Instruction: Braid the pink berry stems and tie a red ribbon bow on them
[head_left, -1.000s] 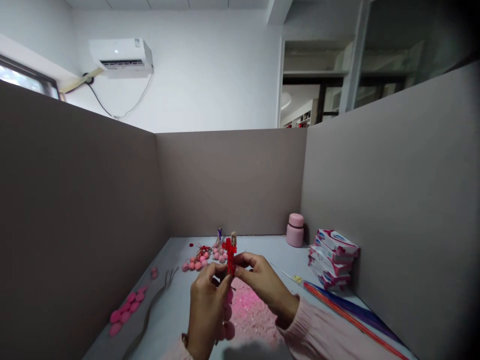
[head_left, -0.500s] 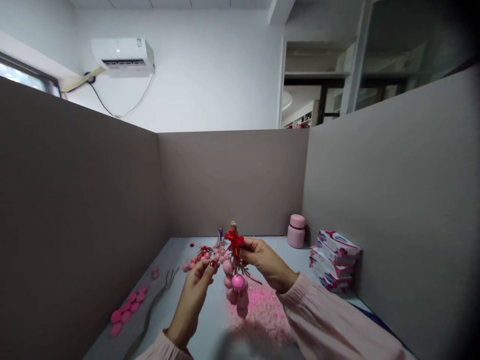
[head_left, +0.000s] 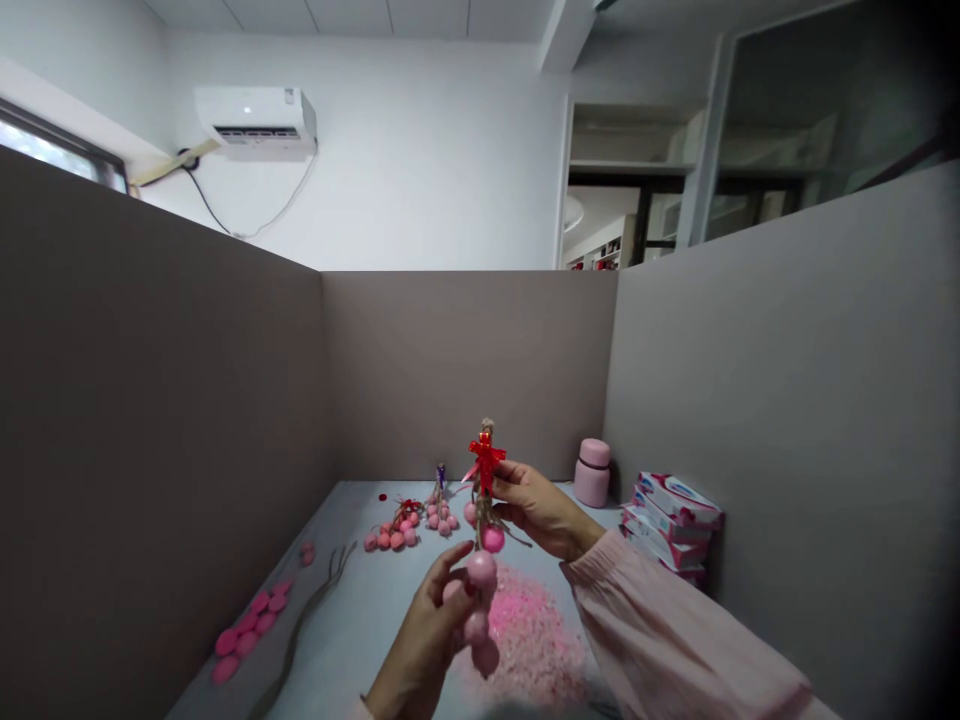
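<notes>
head view looks down into a desk walled by grey partitions. right hand pinches the top of a hanging ornament just under its red bow, holding it upright above the desk. the ornament is a string of pink balls dangling from a thin twig-like stem. left hand sits lower, fingers curled around the lower balls, thumb and forefinger closed on one of them (the bottom ball hangs free just below the fingers). a patch of pink glitter lies on the desk under the ornament. further back lie two more bunches of pink balls, near the rear partition. at the left edge a row of pink discs lies beside a dark wavy strip. a pink jar stands in the right rear corner, next to a stack of packets against the right wall
</notes>
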